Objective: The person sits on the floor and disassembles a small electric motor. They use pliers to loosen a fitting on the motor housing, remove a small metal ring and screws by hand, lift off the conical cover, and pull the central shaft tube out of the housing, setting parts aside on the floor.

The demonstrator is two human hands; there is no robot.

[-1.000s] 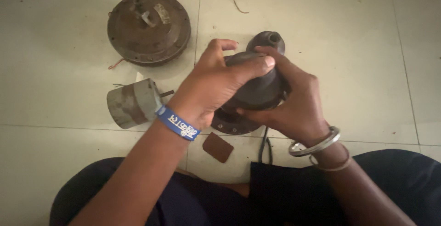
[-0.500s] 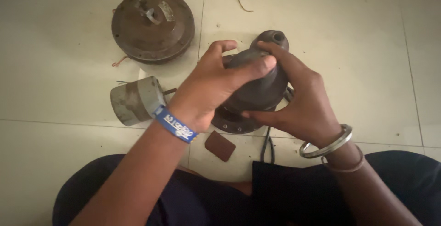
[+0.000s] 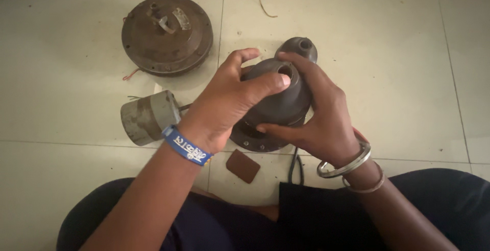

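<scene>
The left hand (image 3: 224, 108) is curled closed over the top of a dark brown bell-shaped metal cover (image 3: 280, 100), thumb lying across its open neck; the right hand (image 3: 319, 121) is wrapped closed around the far side and lower rim of the same cover, fingers spread. The cover is held between both hands just above the pale tiled floor (image 3: 383, 52), over a dark round flanged base (image 3: 255, 139) of which only the near edge shows; whether cover and base touch cannot be told.

Risks, as judged: the smooth curved shell could slip if either grip loosens, dropping onto the base or tile; a black cable (image 3: 295, 167) runs out beneath and could be pinched or snagged. A second small dark cone (image 3: 300, 48) stands just behind; a grey metal cylinder (image 3: 148, 116), a rusty round motor housing (image 3: 166, 34) and a small brown flat piece (image 3: 243, 166) lie near, liable to be knocked.
</scene>
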